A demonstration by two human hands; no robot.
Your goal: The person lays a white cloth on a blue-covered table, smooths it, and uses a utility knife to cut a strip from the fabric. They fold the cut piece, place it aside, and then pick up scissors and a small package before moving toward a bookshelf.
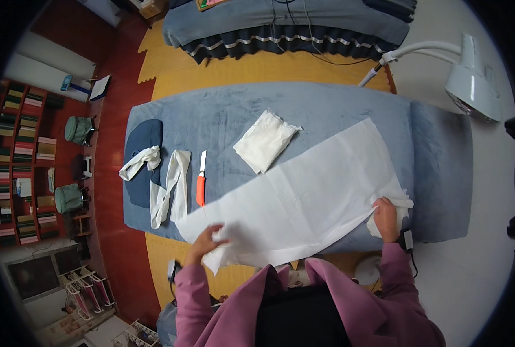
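Note:
A large white cloth lies spread slantwise over a blue padded bed, its lower left corner hanging past the near edge. My left hand is over that left end, fingers apart. At the cloth's right end my right hand has its fingers closed on the gathered edge, beside a crumpled white piece. A folded white cloth rests beyond the large one. To the left lie an orange-handled folding saw or knife, a white cloth strip and a dark blue cushion with the strip's looped end on it.
A white lamp head on a jointed arm stands at the back right. Behind the bed is another blue-covered bed with cables over it. At far left are a red bookshelf and green stools.

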